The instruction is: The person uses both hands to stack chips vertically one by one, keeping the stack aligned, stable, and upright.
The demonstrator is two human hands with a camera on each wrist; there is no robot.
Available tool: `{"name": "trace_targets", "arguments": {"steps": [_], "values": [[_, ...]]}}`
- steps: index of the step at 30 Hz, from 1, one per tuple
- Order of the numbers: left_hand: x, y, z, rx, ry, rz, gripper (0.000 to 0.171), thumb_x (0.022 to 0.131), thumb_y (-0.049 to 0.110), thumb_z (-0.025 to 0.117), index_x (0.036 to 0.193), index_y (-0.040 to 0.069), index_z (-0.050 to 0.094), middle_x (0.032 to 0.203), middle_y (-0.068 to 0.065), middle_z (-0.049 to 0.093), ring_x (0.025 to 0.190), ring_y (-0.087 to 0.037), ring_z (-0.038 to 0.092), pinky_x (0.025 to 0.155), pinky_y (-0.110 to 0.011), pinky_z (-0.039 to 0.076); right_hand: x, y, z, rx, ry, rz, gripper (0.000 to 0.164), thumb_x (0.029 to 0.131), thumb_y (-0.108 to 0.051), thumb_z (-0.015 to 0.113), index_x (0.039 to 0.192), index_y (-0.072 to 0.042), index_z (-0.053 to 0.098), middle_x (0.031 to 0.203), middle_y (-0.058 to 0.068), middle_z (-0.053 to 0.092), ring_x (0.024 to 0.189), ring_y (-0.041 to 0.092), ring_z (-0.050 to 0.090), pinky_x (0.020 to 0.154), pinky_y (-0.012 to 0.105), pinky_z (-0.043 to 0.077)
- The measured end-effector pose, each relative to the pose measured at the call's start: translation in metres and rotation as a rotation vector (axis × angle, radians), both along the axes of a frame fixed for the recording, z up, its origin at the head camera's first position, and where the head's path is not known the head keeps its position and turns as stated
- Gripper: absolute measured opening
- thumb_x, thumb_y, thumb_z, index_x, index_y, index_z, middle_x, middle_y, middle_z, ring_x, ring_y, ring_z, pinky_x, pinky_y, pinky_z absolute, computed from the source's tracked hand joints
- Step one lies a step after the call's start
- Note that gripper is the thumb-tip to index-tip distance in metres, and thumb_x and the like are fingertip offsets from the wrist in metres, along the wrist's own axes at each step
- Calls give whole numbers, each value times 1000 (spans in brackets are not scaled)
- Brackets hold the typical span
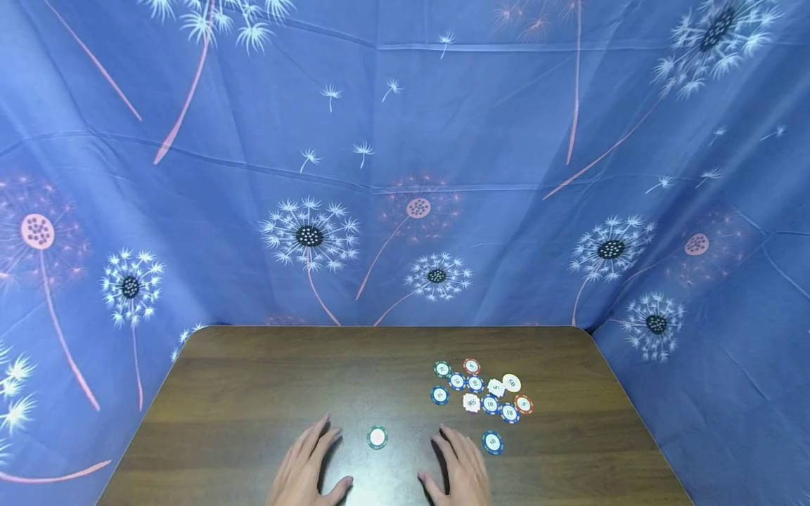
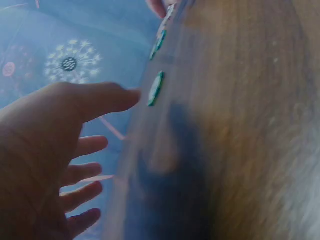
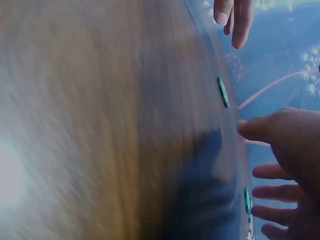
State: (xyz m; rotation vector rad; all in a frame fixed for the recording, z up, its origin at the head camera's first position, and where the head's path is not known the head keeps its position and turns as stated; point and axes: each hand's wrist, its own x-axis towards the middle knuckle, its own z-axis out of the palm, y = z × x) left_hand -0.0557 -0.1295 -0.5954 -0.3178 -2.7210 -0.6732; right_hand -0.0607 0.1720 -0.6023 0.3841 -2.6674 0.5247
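Both hands are held apart over the near part of the table, fingers spread and relaxed, with nothing in them. Between them lies a single green-edged poker chip (image 1: 377, 437) with a pale centre, flat on the wood. The left hand (image 1: 306, 464) is to its left and the right hand (image 1: 460, 467) to its right; neither touches it. In the left wrist view the same chip (image 2: 156, 89) shows just past the thumb tip. A blue-edged chip (image 1: 492, 442) lies just right of the right hand, and a loose group of poker chips (image 1: 474, 384) is spread beyond it.
The brown wooden table (image 1: 253, 379) has rounded far corners. A blue curtain (image 1: 493, 126) with dandelion prints hangs behind it and along both sides. Among the grouped chips are a red-edged one (image 1: 523, 404), a yellowish one (image 1: 511, 383) and a white one (image 1: 471, 403).
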Motion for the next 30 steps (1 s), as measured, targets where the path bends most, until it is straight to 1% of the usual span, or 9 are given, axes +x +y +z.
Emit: {"name": "trace_targets", "arguments": {"steps": [2, 4, 9, 11, 16, 19, 22, 25, 30], "values": [[-4, 4, 0, 21, 37, 1, 72, 66, 43, 96, 129, 19, 71, 152, -10, 60, 131, -34, 60, 97, -58, 57, -4, 2, 6, -36, 18, -13, 53, 75, -32, 94, 119, -11, 75, 129, 7, 70, 115, 30, 66, 97, 55, 54], [-8, 10, 0, 34, 55, 0, 65, 67, 40, 96, 124, 22, 72, 153, -9, 60, 133, -33, 58, 97, -59, 56, -9, 4, 11, -64, 22, -35, 46, 75, -26, 94, 115, -12, 76, 126, 5, 70, 113, 29, 67, 94, 54, 56], [-16, 24, 0, 70, 36, -4, 56, 70, 39, 95, 119, 25, 71, 155, -8, 57, 136, -33, 55, 98, -62, 54, -24, 11, 16, -83, 86, -65, 40, 73, -20, 95, 109, -12, 78, 122, 8, 71, 112, 29, 65, 89, 53, 57], [-20, 28, 0, 79, 47, -10, 57, 68, 39, 95, 117, 24, 72, 155, -11, 57, 136, -36, 56, 100, -63, 54, -32, 14, 16, -78, 118, -57, 41, 71, -22, 95, 107, -11, 79, 125, 12, 70, 116, 33, 63, 88, 54, 56], [-33, 32, -1, 35, 124, -49, 59, 63, 40, 96, 113, 19, 73, 151, -20, 59, 134, -44, 58, 111, -66, 46, -54, 26, 15, -63, 148, -19, 45, 66, -29, 94, 105, -12, 78, 148, 22, 60, 135, 48, 51, 103, 68, 46], [-40, 34, -2, 5, 138, -74, 57, 62, 42, 95, 110, 19, 73, 152, -21, 58, 135, -46, 56, 114, -70, 40, -69, 33, 15, -46, 154, 0, 44, 67, -29, 93, 104, -10, 79, 154, 23, 56, 140, 50, 47, 107, 72, 42], [-44, 34, -2, 3, 123, -87, 54, 62, 41, 95, 107, 19, 74, 152, -21, 57, 135, -49, 55, 114, -74, 37, -82, 38, 15, -14, 153, 12, 45, 67, -29, 94, 104, -9, 79, 153, 23, 57, 138, 49, 49, 105, 73, 43], [-48, 35, -2, -2, 93, -92, 51, 64, 40, 95, 106, 21, 74, 154, -19, 57, 136, -48, 53, 113, -75, 37, -92, 39, 16, 10, 124, 29, 47, 68, -29, 96, 107, -10, 79, 153, 23, 57, 137, 50, 51, 105, 74, 44], [-51, 36, -2, -3, 29, -100, 44, 68, 37, 93, 105, 22, 75, 157, -17, 55, 139, -45, 52, 117, -72, 36, -102, 39, 17, 58, 53, 53, 49, 71, -31, 96, 111, -9, 79, 155, 25, 53, 140, 50, 49, 108, 76, 42]]}}
